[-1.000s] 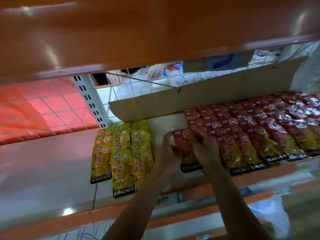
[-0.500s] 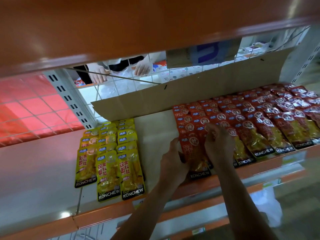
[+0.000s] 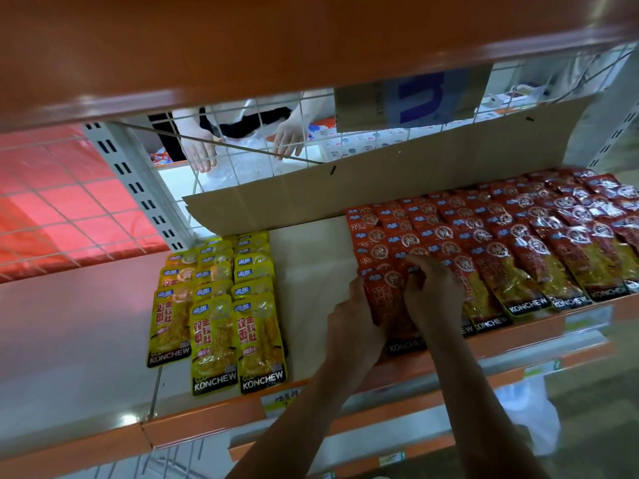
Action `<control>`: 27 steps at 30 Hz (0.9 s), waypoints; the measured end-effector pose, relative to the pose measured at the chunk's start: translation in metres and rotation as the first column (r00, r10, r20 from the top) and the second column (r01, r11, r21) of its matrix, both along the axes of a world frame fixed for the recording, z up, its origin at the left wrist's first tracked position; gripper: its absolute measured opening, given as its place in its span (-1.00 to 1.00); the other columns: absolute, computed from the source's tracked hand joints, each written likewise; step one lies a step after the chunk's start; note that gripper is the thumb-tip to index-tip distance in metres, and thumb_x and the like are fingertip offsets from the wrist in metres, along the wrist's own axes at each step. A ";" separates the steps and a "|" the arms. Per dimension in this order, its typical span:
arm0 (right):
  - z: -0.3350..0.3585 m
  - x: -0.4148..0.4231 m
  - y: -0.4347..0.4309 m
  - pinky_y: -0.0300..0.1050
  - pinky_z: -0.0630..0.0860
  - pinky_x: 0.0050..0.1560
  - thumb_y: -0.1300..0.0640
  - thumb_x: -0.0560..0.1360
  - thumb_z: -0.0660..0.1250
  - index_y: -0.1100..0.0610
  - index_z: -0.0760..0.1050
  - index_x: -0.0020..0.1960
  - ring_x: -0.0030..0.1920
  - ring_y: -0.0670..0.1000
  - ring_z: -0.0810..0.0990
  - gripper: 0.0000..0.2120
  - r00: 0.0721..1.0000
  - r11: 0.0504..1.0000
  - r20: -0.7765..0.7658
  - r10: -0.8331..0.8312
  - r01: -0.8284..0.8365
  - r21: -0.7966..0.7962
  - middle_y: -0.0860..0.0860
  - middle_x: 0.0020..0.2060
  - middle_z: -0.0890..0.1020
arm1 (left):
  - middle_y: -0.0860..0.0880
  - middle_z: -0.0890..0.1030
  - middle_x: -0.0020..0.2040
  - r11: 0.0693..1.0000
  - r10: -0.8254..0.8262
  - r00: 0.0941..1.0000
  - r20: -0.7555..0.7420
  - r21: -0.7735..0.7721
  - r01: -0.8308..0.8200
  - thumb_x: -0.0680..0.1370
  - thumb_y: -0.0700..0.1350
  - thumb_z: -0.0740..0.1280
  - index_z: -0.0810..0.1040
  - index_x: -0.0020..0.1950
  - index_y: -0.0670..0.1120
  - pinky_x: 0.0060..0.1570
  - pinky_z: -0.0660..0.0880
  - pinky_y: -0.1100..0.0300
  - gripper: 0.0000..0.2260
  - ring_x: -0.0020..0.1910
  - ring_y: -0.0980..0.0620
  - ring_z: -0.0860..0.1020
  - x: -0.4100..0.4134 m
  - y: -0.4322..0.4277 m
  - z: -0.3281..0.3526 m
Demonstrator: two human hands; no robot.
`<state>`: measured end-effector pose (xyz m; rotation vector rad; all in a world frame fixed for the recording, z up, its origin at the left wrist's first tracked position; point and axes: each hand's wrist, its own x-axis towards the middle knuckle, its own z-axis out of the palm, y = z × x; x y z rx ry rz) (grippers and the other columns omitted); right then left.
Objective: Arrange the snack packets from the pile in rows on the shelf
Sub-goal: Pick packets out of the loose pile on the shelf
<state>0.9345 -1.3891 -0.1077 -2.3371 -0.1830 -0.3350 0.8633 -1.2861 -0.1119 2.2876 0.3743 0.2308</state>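
Your left hand (image 3: 356,326) and your right hand (image 3: 434,295) are both on one red snack packet (image 3: 389,302), which lies flat at the front of the white shelf with an orange front lip (image 3: 311,271). Its black KONCHEW band is at the lip.

The packet sits between your hands. Your left hand's fingers are curled against its left edge, with the thumb up beside its upper left corner. The bent fingers (image 3: 416,271) of your right hand are bunched together over the packet's upper right part and pinch it there. That hand covers the packet's right side.

The packet heads the leftmost column of the rows of red packets (image 3: 518,243), which overlap back toward the brown cardboard strip (image 3: 380,178) standing along the rear of the shelf. Left of your hands, across a bare stretch of shelf, lie three columns of yellow snack packets (image 3: 221,312). Behind the white wire mesh (image 3: 242,133), another person's hands (image 3: 204,153) rest on clear plastic.
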 end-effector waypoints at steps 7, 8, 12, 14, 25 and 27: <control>-0.002 -0.005 0.002 -0.14 0.40 0.13 0.38 0.49 0.27 0.20 0.54 0.23 0.18 0.11 0.55 -0.66 0.999 1.000 0.031 0.014 -0.014 0.001 0.12 0.14 0.61 | -0.02 0.65 -0.09 0.995 0.028 0.999 0.036 0.091 -0.031 0.56 0.09 0.29 0.36 0.33 -0.04 -0.10 0.55 0.07 -0.59 -0.13 -0.04 0.63 0.000 0.008 0.001; -0.002 -0.006 0.002 -0.16 0.38 0.11 0.38 0.49 0.27 0.20 0.55 0.23 0.18 0.11 0.55 -0.66 0.999 1.000 0.036 0.016 -0.016 -0.003 0.11 0.13 0.62 | -0.02 0.65 -0.10 0.995 0.026 0.999 0.036 0.097 -0.029 0.56 0.07 0.29 0.37 0.31 -0.05 -0.12 0.55 0.07 -0.62 -0.14 -0.04 0.63 0.001 0.009 0.001; -0.001 -0.007 0.005 -0.11 0.43 0.13 0.36 0.48 0.27 0.20 0.55 0.22 0.17 0.11 0.55 -0.68 0.999 1.000 0.044 0.022 -0.022 -0.010 0.11 0.12 0.62 | 0.00 0.64 -0.12 0.992 0.021 0.998 0.062 0.119 -0.028 0.58 0.02 0.27 0.42 0.26 -0.06 -0.15 0.52 0.12 -0.70 -0.15 -0.01 0.63 0.001 0.013 0.001; 0.001 -0.008 0.009 -0.08 0.44 0.13 0.34 0.48 0.29 0.20 0.55 0.21 0.18 0.12 0.54 -0.68 0.998 0.999 0.056 0.030 -0.029 -0.023 0.10 0.13 0.62 | 0.01 0.64 -0.08 0.992 0.019 0.997 0.080 0.127 -0.029 0.57 0.00 0.28 0.46 0.25 -0.05 -0.11 0.53 0.11 -0.72 -0.12 0.00 0.62 0.001 0.017 0.002; 0.011 -0.039 0.089 -0.11 0.41 0.18 0.31 0.49 0.31 0.24 0.57 0.16 0.16 0.12 0.55 -0.75 0.944 0.952 0.131 0.303 -0.305 -0.004 0.13 0.10 0.62 | -0.08 0.54 0.20 0.952 0.112 0.975 0.191 0.261 -0.160 0.54 -0.15 0.32 0.49 0.31 -0.07 0.17 0.43 0.08 -0.67 0.23 -0.07 0.44 -0.018 0.082 0.023; 0.012 -0.048 0.109 -0.06 0.40 0.24 0.32 0.47 0.32 0.25 0.57 0.16 0.19 0.15 0.54 -0.74 0.931 0.938 0.124 0.343 -0.346 0.006 0.16 0.11 0.62 | -0.11 0.55 0.19 0.937 0.146 0.968 0.203 0.284 -0.201 0.54 -0.15 0.32 0.51 0.30 -0.09 0.17 0.40 0.07 -0.68 0.23 -0.11 0.43 -0.028 0.099 0.027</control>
